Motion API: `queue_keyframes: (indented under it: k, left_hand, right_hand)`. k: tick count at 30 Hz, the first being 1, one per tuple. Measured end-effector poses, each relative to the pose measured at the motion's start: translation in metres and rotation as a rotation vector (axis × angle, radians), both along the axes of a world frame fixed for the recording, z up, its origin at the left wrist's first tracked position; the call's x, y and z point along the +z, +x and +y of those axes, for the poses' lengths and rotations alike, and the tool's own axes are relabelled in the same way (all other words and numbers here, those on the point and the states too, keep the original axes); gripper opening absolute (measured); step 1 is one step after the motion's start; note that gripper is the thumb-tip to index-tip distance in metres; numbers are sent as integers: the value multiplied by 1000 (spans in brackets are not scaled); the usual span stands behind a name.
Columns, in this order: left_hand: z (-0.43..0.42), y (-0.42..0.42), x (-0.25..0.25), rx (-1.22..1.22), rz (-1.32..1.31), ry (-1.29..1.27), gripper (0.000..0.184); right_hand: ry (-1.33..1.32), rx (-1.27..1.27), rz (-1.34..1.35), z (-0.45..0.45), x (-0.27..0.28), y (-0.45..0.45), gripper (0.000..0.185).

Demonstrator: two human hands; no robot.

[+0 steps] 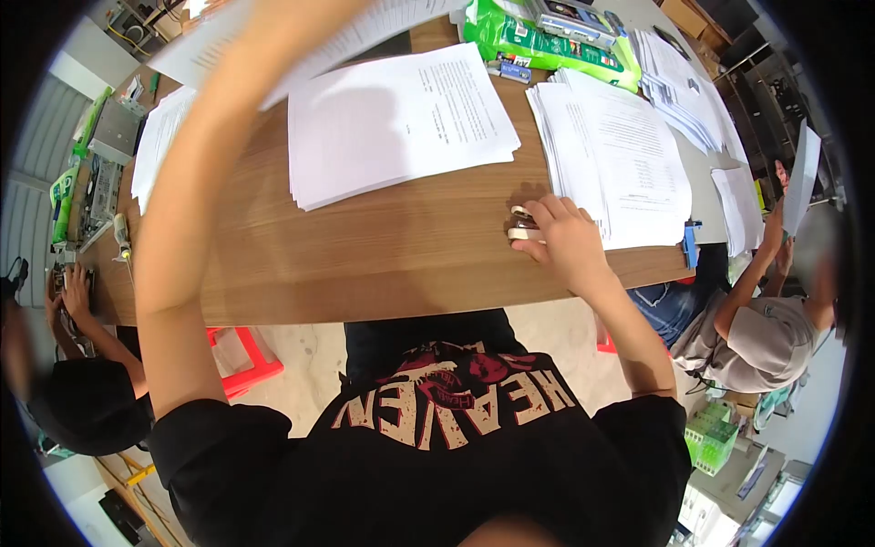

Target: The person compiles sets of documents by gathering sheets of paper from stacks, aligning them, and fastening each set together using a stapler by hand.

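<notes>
My right hand (570, 239) rests on the table by the right-hand paper stack, its fingers closed around a small white and dark stapler (526, 233). My left arm reaches far forward across the table. At the top edge my left hand (314, 16) is blurred and partly cut off, so its fingers do not show. Beneath it, a printed sheet (214, 50) is tilted up off the table and smeared by motion. A neat stack of printed pages (392, 128) lies in front of me. Another stack (629, 155) sits to its right, close to my right hand.
Green plastic packaging (556, 46) and a small box (515, 70) lie at the back. A blue tool (690, 244) sits at the table's right edge, a screwdriver (121, 232) at the left. One person works at left; another at right holds a sheet (802, 178).
</notes>
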State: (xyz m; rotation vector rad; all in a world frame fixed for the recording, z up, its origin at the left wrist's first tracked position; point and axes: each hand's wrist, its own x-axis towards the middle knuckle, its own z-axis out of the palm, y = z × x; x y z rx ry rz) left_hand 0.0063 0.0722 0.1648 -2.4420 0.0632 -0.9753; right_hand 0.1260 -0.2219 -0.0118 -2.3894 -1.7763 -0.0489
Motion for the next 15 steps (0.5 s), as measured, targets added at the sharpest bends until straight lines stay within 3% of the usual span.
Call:
queue_keyframes:
  k: [1, 2, 3, 7, 10, 15]
  left_hand:
    - [-3, 8, -17, 35, 96, 10, 25]
    - [-8, 16, -48, 36, -36, 68, 20]
    - [-10, 23, -80, 72, 18, 132, 23]
    - [-33, 18, -167, 68, 224, -133, 13]
    - [-43, 12, -189, 218, 392, -332, 8]
    - [-44, 6, -197, 151, 335, -453, 11]
  right_hand:
    - [-25, -22, 32, 0, 1, -1, 48]
    - [-17, -26, 25, -1, 0, 0, 48]
    - [-4, -26, 29, -2, -2, 0, 49]
    - [22, -31, 23, -3, -5, 0, 48]
    - [30, -31, 19, -4, -6, 1, 47]
    - [120, -25, -7, -6, -11, 2, 46]
